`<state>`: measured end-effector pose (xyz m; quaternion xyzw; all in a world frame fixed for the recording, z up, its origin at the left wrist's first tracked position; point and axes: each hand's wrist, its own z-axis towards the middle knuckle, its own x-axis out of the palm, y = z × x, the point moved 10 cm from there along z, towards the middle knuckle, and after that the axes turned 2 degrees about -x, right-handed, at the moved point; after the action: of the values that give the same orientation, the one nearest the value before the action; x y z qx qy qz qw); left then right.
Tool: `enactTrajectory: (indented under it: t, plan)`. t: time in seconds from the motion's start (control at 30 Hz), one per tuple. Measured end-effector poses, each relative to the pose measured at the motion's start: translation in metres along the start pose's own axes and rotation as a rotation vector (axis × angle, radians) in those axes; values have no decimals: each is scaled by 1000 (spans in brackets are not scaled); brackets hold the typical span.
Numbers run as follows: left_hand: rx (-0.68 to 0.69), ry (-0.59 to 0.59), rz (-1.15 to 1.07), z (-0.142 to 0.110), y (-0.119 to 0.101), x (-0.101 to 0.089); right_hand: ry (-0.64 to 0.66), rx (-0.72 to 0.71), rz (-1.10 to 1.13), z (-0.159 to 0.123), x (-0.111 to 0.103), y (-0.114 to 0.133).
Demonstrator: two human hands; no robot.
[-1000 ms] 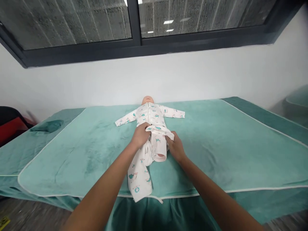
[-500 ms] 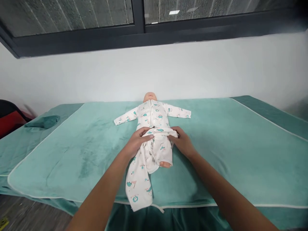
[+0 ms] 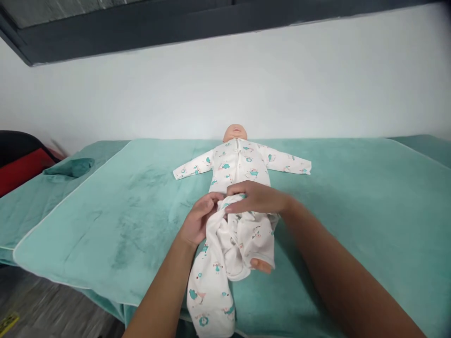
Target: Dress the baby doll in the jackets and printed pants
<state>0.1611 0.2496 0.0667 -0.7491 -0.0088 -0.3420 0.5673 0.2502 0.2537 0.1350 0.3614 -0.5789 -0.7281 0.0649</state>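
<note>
A baby doll lies on its back, its head toward the wall and its arms spread. It wears a white printed top with long sleeves. Matching baby trousers are bunched about its hips; one leg of them hangs flat toward the near edge, while a foot pokes out of the other. My left hand pinches the waistband at the doll's left-of-picture hip. Reaching across the belly, my right hand grips the waistband close beside it. Some fingertips are hidden in the cloth.
Under the doll spreads a light green velvety mat with a white-piped edge. A white wall and dark window frame rise behind. At the far left stands a black and red object.
My right hand has moved left from the far hip to the middle of the waistband, near my left hand. The view has tipped downward and come closer.
</note>
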Motion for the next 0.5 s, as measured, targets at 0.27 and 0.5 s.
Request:
enactTrajectory:
  t: [0.27, 0.5]
  plan:
    - [-123, 114, 46, -3, 14, 9, -206, -2, 852, -11, -11, -29]
    - [15, -51, 61, -5, 2, -9, -127, 54, 777, -10, 6, -19]
